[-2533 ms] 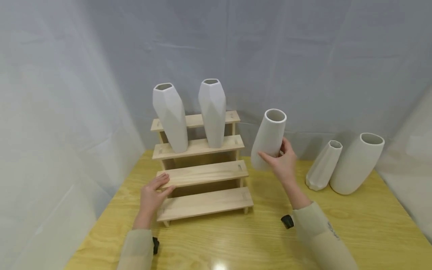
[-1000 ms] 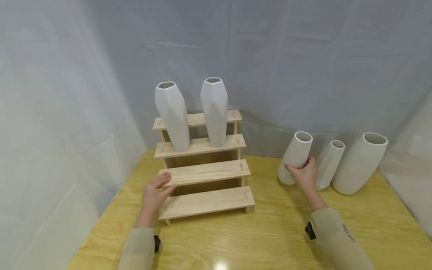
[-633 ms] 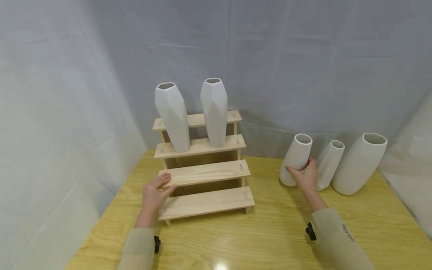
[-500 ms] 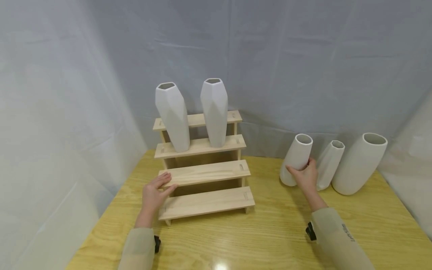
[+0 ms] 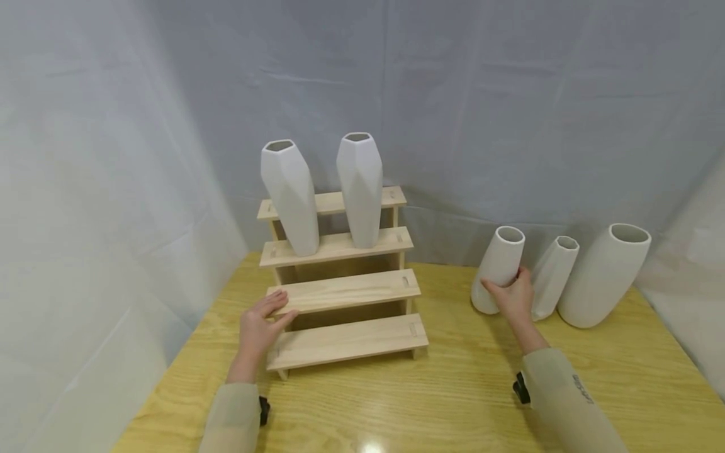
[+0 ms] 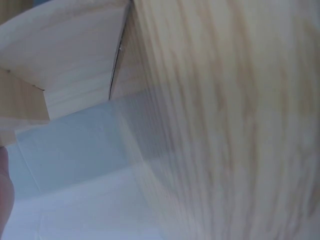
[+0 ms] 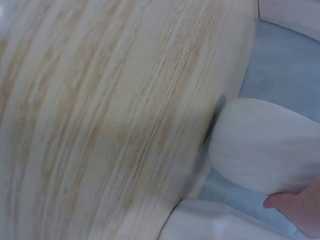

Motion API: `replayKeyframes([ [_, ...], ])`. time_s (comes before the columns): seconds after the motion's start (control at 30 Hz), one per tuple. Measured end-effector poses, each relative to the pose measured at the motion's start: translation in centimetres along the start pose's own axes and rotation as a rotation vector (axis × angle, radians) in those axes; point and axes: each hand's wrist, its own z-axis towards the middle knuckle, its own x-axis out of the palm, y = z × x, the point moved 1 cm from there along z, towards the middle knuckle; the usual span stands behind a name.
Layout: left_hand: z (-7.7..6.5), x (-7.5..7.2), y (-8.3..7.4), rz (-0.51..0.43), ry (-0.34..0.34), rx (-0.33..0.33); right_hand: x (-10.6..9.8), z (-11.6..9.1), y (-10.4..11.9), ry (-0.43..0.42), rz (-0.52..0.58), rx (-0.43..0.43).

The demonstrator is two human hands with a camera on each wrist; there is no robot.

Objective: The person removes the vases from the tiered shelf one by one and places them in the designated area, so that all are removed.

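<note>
In the head view my right hand [image 5: 514, 299] grips a smooth white vase [image 5: 498, 267] round its side, thumb on the near face. The vase stands nearly upright, its base right at the tabletop; the right wrist view shows the lower body of this vase [image 7: 260, 145] with a dark shadow at its base. Close by on the right is a slimmer faceted white vase [image 5: 552, 277], partly hidden by the hand. My left hand [image 5: 259, 324] holds the left end of a step of the wooden tiered stand [image 5: 345, 292], fingers on top and thumb at the front edge.
Two tall faceted white vases, the left one [image 5: 291, 195] and the right one [image 5: 360, 189], stand on an upper step of the stand. A larger smooth white vase [image 5: 603, 277] is at far right. Pale sheeting [image 5: 442, 113] hangs behind the wooden table [image 5: 442, 396].
My right hand has carried the smooth vase from beside the stand rightward and down to the table by the slim vase. Lately it only settles slightly lower. The left hand stays put.
</note>
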Motion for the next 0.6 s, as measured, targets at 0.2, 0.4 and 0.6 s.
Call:
replayKeyframes([
  [0.2, -0.02, 0.03, -0.1, -0.004, 0.005, -0.013, 0.19, -0.01, -0.31, -0.005, -0.005, 0.001],
  [0.4, -0.05, -0.02, -0.25, -0.01, 0.012, -0.036, 0.34, 0.05, -0.38, -0.015, 0.0, -0.011],
  [0.6, -0.02, 0.05, -0.17, -0.005, 0.019, -0.051, 0.31, 0.23, -0.35, -0.004, -0.016, 0.014],
])
